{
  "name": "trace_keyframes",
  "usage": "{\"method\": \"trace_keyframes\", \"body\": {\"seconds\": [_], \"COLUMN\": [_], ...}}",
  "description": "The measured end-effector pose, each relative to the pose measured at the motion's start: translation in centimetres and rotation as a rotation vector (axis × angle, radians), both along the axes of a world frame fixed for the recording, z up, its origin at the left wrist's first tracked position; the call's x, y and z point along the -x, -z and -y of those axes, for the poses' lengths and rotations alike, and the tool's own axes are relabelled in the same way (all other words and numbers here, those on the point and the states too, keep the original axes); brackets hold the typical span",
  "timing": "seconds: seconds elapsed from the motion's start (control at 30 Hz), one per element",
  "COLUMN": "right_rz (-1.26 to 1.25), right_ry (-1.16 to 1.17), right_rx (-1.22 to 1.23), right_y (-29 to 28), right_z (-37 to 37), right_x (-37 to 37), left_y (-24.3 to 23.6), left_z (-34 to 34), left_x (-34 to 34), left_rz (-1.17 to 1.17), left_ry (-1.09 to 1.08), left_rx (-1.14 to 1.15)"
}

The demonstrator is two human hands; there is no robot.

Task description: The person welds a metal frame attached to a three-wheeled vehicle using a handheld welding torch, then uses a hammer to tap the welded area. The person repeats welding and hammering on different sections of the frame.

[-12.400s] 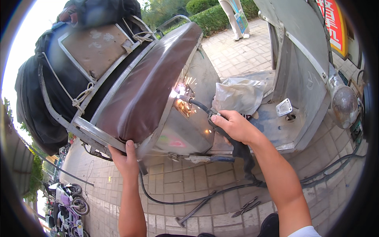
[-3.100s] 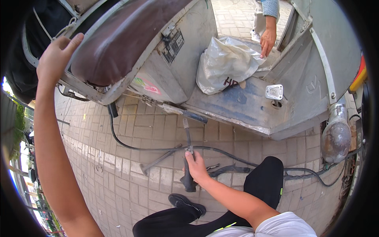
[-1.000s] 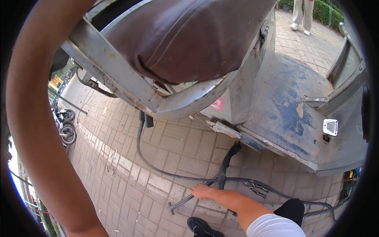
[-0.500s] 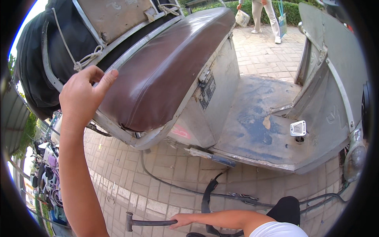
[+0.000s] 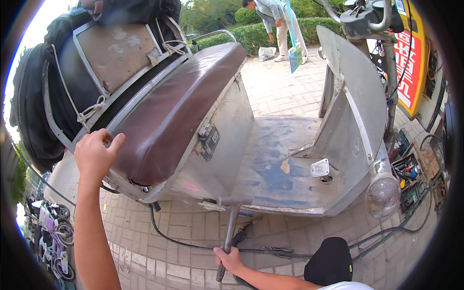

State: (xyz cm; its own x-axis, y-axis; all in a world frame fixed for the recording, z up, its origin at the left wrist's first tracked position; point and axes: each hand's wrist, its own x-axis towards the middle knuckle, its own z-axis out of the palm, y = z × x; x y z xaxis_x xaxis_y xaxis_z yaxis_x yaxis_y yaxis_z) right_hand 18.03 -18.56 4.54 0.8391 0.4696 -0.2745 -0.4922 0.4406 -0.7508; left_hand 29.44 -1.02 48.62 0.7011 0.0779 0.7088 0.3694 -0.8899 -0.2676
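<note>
My right hand [image 5: 229, 259] is closed around the handle of a hammer [image 5: 230, 227]. The hammer stands head up, its head overlapping the lower edge of a metal-bodied tricycle's footboard [image 5: 270, 186] in this view; whether they touch I cannot tell. My left hand [image 5: 98, 154] is closed on the metal frame bar at the near left corner of the brown padded seat [image 5: 179, 116], its thumb raised. That grip is partly hidden by the hand itself. On the footboard sits a metal pedal [image 5: 319, 167] next to a round hole.
Black cables [image 5: 193, 245] run over the brick paving, with pliers [image 5: 276, 250] lying by them. A toolbox [image 5: 408, 171] stands at the right. Bicycles [image 5: 55, 237] are at the left. Beyond the tricycle, a person [image 5: 278, 19] bends beside a white bag [image 5: 267, 53].
My right hand has swung the hammer from lying level low down to upright beside the tricycle's edge. My left hand stays at the frame. The person beyond has bent down, the bag now on the ground.
</note>
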Motion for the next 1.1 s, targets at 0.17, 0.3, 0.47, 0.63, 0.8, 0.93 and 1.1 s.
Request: {"method": "trace_keyframes", "body": {"seconds": [0.17, 0.3, 0.47, 0.63, 0.8, 0.93, 1.1], "right_rz": [0.079, 0.141, 0.003, 0.139, 0.220, 0.214, 0.195], "right_ry": [0.242, 0.331, 0.216, 0.263, 0.165, 0.285, 0.185], "right_rx": [0.054, -0.184, -0.348, -0.219, -0.116, -0.142, -0.121], "right_y": [-7.0, -10.1, -11.5, -10.6, -11.5, -11.9, -11.7], "right_z": [3.9, 3.1, 2.8, -1.0, -1.9, -1.7, -2.6], "right_x": [-6.8, -9.1, -11.5, -11.4, -11.8, -11.3, -11.3], "left_y": [-0.2, -0.6, -0.4, -0.4, -0.2, -0.2, -0.4], "left_z": [-0.3, 0.2, 0.4, 0.1, -0.2, -0.4, -0.1], "left_x": [0.5, 0.9, 0.0, 0.2, 0.1, 0.2, 0.1], "left_rz": [-0.022, -0.009, -0.040, -0.024, -0.003, 0.002, -0.014], "left_ry": [-0.028, -0.055, -0.091, -0.118, -0.094, -0.082, -0.087], "left_rx": [0.020, 0.014, 0.092, 0.078, 0.054, 0.041, 0.052]}}
